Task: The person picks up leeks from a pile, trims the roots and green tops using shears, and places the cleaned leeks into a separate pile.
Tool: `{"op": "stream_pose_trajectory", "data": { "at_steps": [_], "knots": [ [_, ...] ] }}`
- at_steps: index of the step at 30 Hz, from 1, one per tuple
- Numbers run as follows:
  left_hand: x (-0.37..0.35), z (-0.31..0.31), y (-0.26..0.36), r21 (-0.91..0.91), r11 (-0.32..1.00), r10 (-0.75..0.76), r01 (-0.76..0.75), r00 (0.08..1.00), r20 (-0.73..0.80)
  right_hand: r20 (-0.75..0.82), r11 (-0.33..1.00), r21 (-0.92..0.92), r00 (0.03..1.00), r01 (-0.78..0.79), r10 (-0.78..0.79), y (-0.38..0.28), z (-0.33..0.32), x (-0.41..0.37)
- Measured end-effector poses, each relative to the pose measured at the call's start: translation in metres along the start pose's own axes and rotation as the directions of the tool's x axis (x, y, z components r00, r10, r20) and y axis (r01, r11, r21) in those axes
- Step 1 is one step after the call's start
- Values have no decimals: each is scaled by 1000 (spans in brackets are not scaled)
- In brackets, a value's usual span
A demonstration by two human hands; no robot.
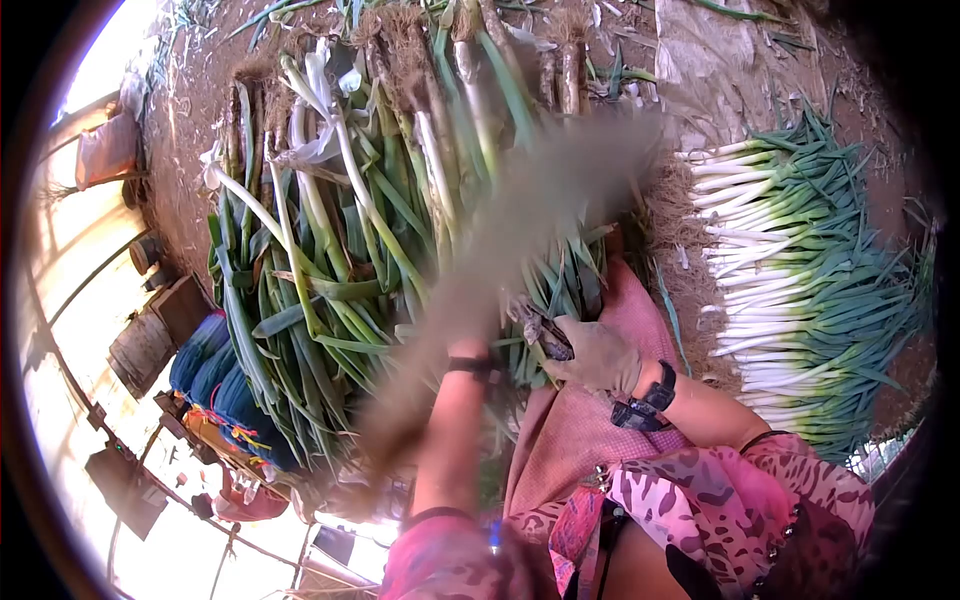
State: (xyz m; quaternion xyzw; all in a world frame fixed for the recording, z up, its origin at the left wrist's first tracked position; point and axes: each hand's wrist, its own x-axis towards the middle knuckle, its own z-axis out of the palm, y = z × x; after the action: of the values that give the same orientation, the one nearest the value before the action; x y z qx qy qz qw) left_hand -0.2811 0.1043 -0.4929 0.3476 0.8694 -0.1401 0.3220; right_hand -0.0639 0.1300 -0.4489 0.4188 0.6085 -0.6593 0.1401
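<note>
A long grey-brown streak [520, 235], too blurred to identify, crosses the middle of the view diagonally. It covers much of my left hand [482, 322], whose fingers I cannot make out; a dark band circles that wrist. My right hand [598, 358], in a dirty light glove, has its fingers closed at a dark, muddy piece [545, 335] that I cannot identify. Green leaves [560, 285] lie just beyond it. Untrimmed leeks [330, 240], with brown roots at the far end, are heaped left of my hands.
Cleaned leeks [750, 290] lie in a long row on the right, white stems pointing inward. A pale sheet [700, 60] lies at the top right. Blue bundles [225, 385] and a brown container [140, 350] stand at the left. Pink cloth [570, 425] covers my lap.
</note>
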Motion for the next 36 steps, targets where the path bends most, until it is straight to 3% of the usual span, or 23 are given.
{"op": "stream_pose_trajectory", "data": {
  "at_steps": [1, 4, 6, 8, 10, 11, 13, 17, 18, 20, 21, 23, 24, 27, 30, 32, 35, 36],
  "knots": [
    [0, -3, 1, -55, 998, -25, 28, 999, 39, -18, 1000, -11, 1000, 21, -22, 0, 3, -1],
    [1, -30, -3, -133, 988, 93, -73, 984, 154, -50, 998, -34, 997, 59, -61, 3, 9, -7],
    [2, -36, -18, -123, 946, 316, -301, 941, 123, -56, 997, -27, 995, 76, -77, -1, 9, -7],
    [12, -24, -37, -81, 827, 560, -557, 828, 30, -54, 999, -27, 998, 44, -45, -7, 9, -3],
    [24, -14, -47, -244, 788, 594, -565, 802, 61, -80, 999, -30, 996, 36, -39, -10, 7, 6],
    [34, 6, -58, -466, 728, 576, -503, 817, 18, -103, 999, -28, 994, 43, -45, -9, 9, 12],
    [30, -6, -42, -711, 595, 503, -375, 864, -35, -154, 997, -54, 987, 46, -54, -8, 8, 27],
    [10, -22, -13, -833, 437, 435, -340, 890, -135, -249, 994, -105, 968, 13, -39, -19, -5, 73],
    [18, -8, -20, -876, 398, 433, -273, 898, -84, -253, 996, -88, 968, -26, 3, -25, -13, 84],
    [20, 10, -32, -909, 387, 395, -154, 919, 13, -247, 998, -12, 967, -65, 60, -31, -24, 91],
    [20, 14, -36, -920, 380, 374, -93, 925, 61, -253, 999, -29, 967, -22, 14, -29, -21, 87],
    [26, 47, -54, -901, 419, 358, -110, 932, 52, -260, 996, -65, 963, 59, -74, -20, -6, 68],
    [28, 66, -65, -892, 436, 345, -122, 938, 40, -174, 997, -83, 985, -9, -6, -22, -4, 59],
    [31, 91, -78, -828, 526, 326, -196, 945, -17, -180, 996, -89, 983, 29, -44, -23, -4, 58],
    [34, 94, -77, -778, 588, 326, -222, 945, -23, -267, 983, -164, 955, 86, -128, -25, -21, 114],
    [29, 84, -67, -869, 488, 132, 77, 978, 161, -297, 980, -170, 943, 100, -148, -27, -33, 152],
    [33, 85, -73, -873, 467, 135, 138, 965, 225, -304, 984, -160, 944, 84, -130, -33, -43, 167],
    [31, 84, -73, -845, 529, 94, 77, 984, 148, -298, 985, -150, 946, 87, -129, -31, -41, 160]
  ]
}}
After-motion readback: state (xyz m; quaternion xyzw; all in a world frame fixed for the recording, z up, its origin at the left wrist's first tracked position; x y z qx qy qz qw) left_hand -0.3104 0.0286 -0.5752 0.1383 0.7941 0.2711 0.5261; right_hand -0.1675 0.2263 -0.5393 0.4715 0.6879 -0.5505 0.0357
